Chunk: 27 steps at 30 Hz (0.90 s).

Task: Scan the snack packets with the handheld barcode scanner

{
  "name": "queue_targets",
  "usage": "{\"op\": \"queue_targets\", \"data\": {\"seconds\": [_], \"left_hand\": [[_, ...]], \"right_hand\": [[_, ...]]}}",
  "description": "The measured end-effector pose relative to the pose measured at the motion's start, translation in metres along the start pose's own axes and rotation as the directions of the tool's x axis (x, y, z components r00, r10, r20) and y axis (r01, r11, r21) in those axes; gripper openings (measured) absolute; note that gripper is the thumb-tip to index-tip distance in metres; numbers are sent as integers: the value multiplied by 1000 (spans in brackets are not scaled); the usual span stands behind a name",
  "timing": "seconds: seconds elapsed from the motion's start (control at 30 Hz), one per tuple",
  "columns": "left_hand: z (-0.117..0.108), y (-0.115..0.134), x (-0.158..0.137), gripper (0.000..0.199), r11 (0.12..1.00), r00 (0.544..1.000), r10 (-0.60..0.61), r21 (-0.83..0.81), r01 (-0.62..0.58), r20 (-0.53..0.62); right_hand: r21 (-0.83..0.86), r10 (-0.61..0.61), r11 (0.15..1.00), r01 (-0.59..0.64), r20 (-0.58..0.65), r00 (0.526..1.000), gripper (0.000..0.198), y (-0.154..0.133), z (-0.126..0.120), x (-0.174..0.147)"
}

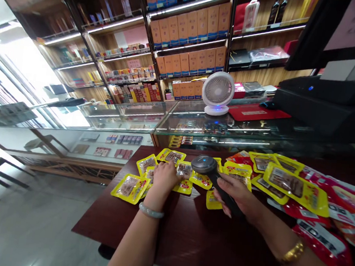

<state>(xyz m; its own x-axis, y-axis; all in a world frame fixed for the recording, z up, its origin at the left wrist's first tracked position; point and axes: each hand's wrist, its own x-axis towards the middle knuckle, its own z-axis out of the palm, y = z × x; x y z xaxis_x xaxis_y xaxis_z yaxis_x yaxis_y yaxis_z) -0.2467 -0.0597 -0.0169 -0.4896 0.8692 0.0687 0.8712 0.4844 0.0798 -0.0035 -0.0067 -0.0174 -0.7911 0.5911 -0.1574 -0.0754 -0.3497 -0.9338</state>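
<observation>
My right hand [237,194] is closed around the handle of a black barcode scanner [205,164], its head pointing left over the table. On the left, my left hand [165,176] is closed, its fingers curled down at a yellow snack packet [184,170] with a clear window; its fingertips are partly hidden. More yellow packets, such as one at the left edge [130,188], lie around that hand. Beneath the scanner and my right hand are further yellow packets [213,201].
Yellow packets [295,185] and red packets [324,243] are heaped on the right of the dark table [182,239]. Behind stand a glass display counter [128,119], a white fan [218,90], a red mat [258,113] and a monitor [321,29]. Stocked shelves line the wall.
</observation>
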Motion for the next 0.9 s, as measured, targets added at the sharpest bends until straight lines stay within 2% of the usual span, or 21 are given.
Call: {"op": "queue_targets", "data": {"seconds": [0.1, 0.17, 0.3, 0.47, 0.73, 0.83, 0.9], "left_hand": [[1, 1, 1, 64, 1000, 996, -13, -3, 13, 91], [2, 0, 2, 59, 999, 994, -3, -34, 7, 110], [0, -3, 5, 45, 981, 998, -61, -184, 63, 18], [-3, -6, 7, 36, 889, 993, -104, -454, 65, -62], [3, -8, 11, 35, 816, 992, -99, -577, 35, -80], [5, -2, 13, 35, 747, 986, -134, -664, 32, -103], [10, 9, 10, 34, 610, 991, -113, -793, 14, -70]], "right_hand": [[3, -1, 1000, 1, -30, 1000, 40, -3, 3, -3], [-3, -5, 1000, 5, -49, 999, 41, -4, 4, -3], [-13, -5, 1000, 4, -38, 999, 42, -3, 2, -1], [19, -16, 1000, 17, -20, 1000, 40, -3, 0, -1], [26, -49, 998, 50, -27, 998, 39, -9, 4, -6], [25, -43, 999, 44, -29, 999, 39, -10, 4, -6], [28, -49, 998, 50, -30, 998, 39, -10, 4, -5]]}}
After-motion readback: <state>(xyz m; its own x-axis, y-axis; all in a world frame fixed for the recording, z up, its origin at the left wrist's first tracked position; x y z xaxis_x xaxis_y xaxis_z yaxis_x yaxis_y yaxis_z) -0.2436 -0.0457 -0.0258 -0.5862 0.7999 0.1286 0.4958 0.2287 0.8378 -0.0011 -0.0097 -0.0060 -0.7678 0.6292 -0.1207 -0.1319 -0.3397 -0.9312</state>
